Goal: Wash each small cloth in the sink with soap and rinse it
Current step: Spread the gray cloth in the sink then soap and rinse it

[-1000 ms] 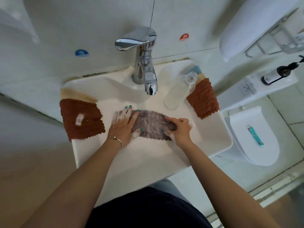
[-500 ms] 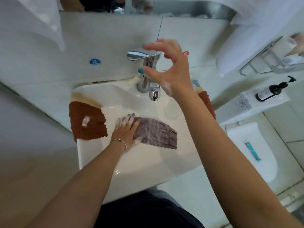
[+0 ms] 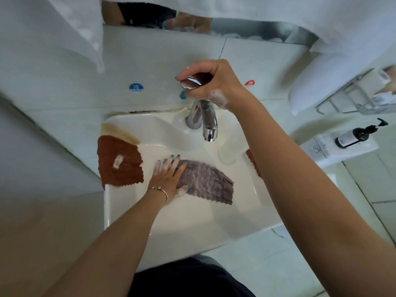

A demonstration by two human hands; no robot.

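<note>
A person stood at a white sink (image 3: 120, 211), seen from above. The right hand (image 3: 211, 82), with soap suds on its wrist, was raised to the chrome tap (image 3: 204, 118) and had its fingers and thumb curled around the tap's lever handle (image 3: 191, 82). The left hand (image 3: 166, 175) lay flat with straight fingers pressing the left end of a grey-purple cloth (image 3: 207, 182), which was spread out in the basin below the spout; the two hands were well apart. On the tiled wall behind, a blue round sticker (image 3: 136, 87) read "COLD" beneath a character too small to read, and a red sticker (image 3: 249, 83) beside the right wrist appeared to read "HOT". A brown cloth (image 3: 119, 162) with a small white tag hung over the sink's left rim, overlapping a beige cloth (image 3: 116, 130) behind it. Another brown cloth (image 3: 252, 160) showed at the right rim, mostly hidden by the right arm, just beside a clear plastic bottle (image 3: 230, 148) lying on the ledge. At far right a dark pump bottle (image 3: 355, 135) with a pale, unreadable label rested on a white cistern (image 3: 321, 148) that bore a small printed symbol.
</note>
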